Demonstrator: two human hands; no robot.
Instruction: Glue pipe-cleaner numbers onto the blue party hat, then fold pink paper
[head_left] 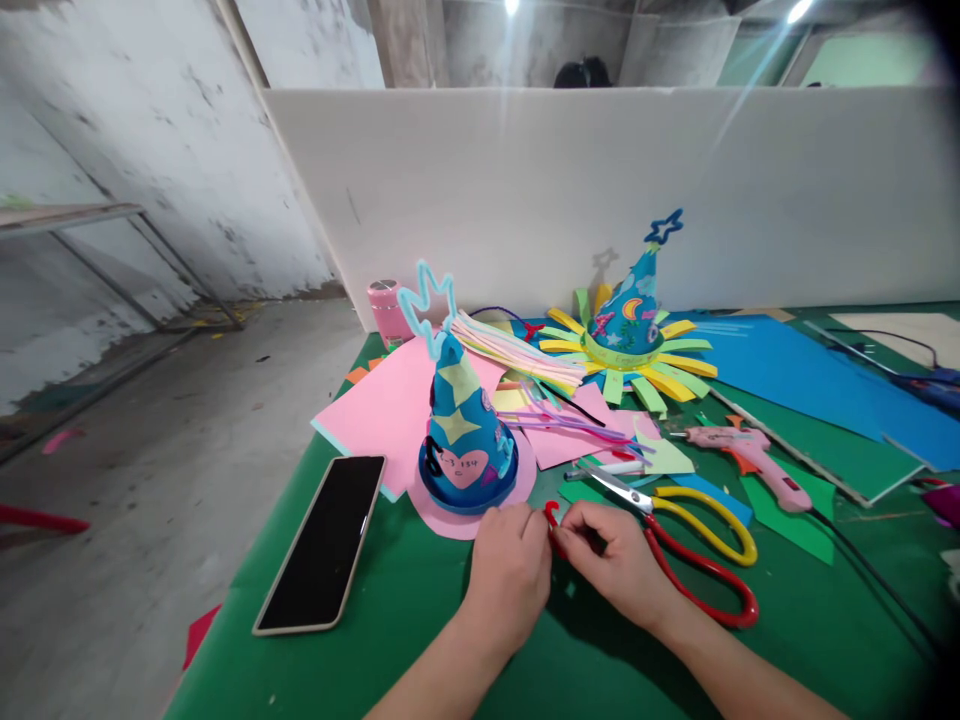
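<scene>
Between my two hands is a short red pipe cleaner (553,514), its upper end curled into a hook. My left hand (508,568) is closed on its left side, fingertips hidden from me. The thumb and finger of my right hand (616,556) pinch it from the right. Just beyond my left hand stands a blue cone paper hat (465,440) with a pink brim, yellow stars, a pink heart and a light-blue pipe-cleaner star on its tip. Scissors (652,505) with one yellow and one red handle lie beside my right hand.
A phone (322,545) lies at the left edge. A second decorated cone hat (628,310) with yellow-green strips stands at the back. A pink glue gun (750,455) with a black cord lies right. Pipe cleaners (525,352), paper sheets (390,400) and a pink can (388,312) are behind.
</scene>
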